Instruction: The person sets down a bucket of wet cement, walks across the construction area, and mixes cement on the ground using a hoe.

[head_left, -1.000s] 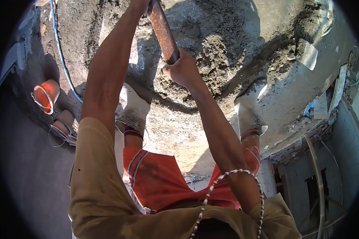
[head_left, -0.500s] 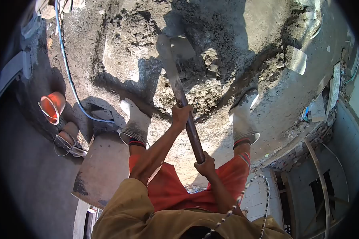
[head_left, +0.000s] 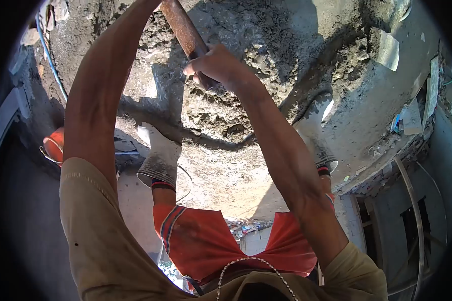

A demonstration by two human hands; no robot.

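My right hand (head_left: 215, 67) is wrapped round the lower end of the handle of a hoe (head_left: 182, 26). The handle slants up and leftward out of the top of the view, and the hoe's blade is out of sight. My left hand (head_left: 154, 3) meets the handle at the top edge, where its fingers are cut off. Beneath the handle lies a heap of wet, lumpy mortar or concrete (head_left: 213, 118) on the ground, partly in shadow. My boots stand apart at its near side, the left boot (head_left: 159, 155) and the right boot (head_left: 314, 123).
An orange bucket (head_left: 54, 145) is at the left, partly behind my left arm. A blue hose (head_left: 47, 55) runs along the upper left. A pale flat piece (head_left: 386, 51) lies at the upper right. Boards and rubble (head_left: 412, 118) line the right wall.
Both hands have raised the hoe up and forward, and its blade has left the view. My left arm now stretches to the top edge; my right hand has risen from near my lap.
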